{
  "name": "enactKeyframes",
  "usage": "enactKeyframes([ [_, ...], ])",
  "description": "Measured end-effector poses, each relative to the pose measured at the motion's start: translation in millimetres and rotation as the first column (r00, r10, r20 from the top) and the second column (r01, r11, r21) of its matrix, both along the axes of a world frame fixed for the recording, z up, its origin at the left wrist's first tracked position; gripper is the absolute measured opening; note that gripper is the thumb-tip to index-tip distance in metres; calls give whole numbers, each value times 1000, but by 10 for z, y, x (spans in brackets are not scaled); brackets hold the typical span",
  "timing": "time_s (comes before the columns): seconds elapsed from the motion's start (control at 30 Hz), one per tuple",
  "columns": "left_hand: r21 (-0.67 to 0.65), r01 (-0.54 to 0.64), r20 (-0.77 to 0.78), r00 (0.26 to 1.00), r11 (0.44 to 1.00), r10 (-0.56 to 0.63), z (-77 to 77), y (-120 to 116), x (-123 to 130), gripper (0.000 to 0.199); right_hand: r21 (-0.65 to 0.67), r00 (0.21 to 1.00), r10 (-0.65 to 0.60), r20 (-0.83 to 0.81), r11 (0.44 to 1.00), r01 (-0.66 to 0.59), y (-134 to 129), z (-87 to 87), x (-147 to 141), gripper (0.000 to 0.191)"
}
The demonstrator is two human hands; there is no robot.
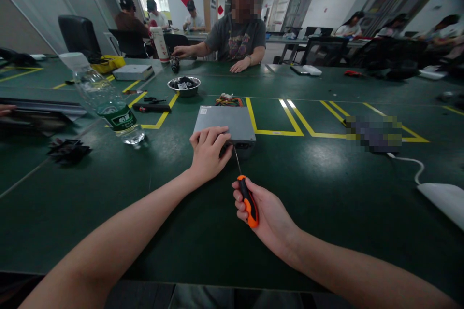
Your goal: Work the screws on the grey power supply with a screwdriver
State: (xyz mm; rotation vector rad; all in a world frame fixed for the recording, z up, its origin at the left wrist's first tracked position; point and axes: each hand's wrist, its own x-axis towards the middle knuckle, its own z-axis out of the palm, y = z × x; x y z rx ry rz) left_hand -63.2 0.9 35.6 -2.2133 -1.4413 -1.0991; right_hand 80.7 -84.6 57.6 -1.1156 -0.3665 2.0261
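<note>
A grey metal computer power supply lies on the green table in front of me, with a bundle of coloured cables at its far side. My left hand grips its near left corner, fingers over the top and thumb low on the near face. In my right hand is an orange and black screwdriver, fingers wrapped round the handle. Its thin shaft points away from me, and the tip is at the near face of the power supply, beside my left thumb. What the tip touches is too small to make out.
A water bottle stands to the left, near a dark finned part. Beyond it are a metal bowl with small parts and a dark tool. A co-worker sits opposite. At right a white cable crosses the table.
</note>
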Motion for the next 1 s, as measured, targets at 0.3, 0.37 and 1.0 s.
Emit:
enactKeyframes([
  [0.3,27,0,-15,1000,1000,0,-12,10,2,18,46,999,-49,0,998,49,-68,-42,172,25],
  [0.37,27,10,-19,1000,1000,-10,-9,8,-1,19,43,998,-58,17,997,58,-62,-79,195,25],
  [1.0,16,26,-30,999,1000,-25,-28,20,-16,22,15,991,-135,15,991,135,-32,-159,213,25],
])
